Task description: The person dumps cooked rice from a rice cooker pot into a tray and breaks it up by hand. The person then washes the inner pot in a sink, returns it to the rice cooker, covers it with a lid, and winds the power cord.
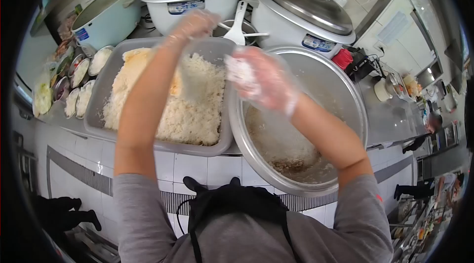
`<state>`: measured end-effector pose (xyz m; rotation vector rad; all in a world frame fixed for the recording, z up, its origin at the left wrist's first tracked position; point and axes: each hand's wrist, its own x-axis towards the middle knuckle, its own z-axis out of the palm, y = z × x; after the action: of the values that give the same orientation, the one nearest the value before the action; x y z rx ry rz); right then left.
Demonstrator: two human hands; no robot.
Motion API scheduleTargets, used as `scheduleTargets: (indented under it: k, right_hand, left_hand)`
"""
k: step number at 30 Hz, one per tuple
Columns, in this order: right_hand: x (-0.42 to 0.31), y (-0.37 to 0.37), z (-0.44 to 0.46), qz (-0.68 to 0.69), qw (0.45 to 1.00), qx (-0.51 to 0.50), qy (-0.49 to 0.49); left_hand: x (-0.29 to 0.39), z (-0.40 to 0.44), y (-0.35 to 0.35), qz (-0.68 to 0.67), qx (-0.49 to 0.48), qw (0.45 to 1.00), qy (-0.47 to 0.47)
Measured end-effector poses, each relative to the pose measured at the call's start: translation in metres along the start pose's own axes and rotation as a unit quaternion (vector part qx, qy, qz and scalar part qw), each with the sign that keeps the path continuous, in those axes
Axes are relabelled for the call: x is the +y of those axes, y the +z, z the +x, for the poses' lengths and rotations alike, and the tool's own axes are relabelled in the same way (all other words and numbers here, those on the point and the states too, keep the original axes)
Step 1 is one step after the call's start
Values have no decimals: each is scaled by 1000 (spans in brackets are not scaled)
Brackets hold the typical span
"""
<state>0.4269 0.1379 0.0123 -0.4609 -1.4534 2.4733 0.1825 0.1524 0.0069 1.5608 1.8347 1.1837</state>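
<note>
My left hand (197, 23), in a clear plastic glove, is raised over the back of a grey tub (92, 115). Its fingers are smeared by motion, so their grip cannot be made out. Cooked white rice (192, 127) fills much of the tub, with a yellowish patch at the back left. A blurred pale streak hangs above the rice. My right hand (269, 80), gloved too, is curled around a white clump (242, 73) over the left rim of a large metal pot (358, 110). Pale residue and a browned patch cover the pot's bottom.
Behind stand rice cookers (192, 4) with metal lids and a white paddle (237, 28). A pale green pot (106, 16) and several small bowls (101, 59) line the left. A red cup (342, 58) sits behind the pot. Other people's legs (74, 213) show at the sides.
</note>
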Motion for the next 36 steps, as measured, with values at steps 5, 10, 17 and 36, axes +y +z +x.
scheduleTargets:
  k: [5,10,17,36]
  right_hand:
    - [42,30,61,-639,744,-76,-177]
    - [-23,-6,-6,-717,656,-1,-235]
    - [-42,-133,-259,-739,352,572,51]
    - [-29,92,-199,-740,258,436,-443]
  left_hand:
    - [25,-39,-72,108,243,951,-156]
    - [-11,-83,-50,141,170,974,53]
    - [21,-118,84,-48,-197,969,-138]
    - [65,-127,-121,-366,-60,926,75]
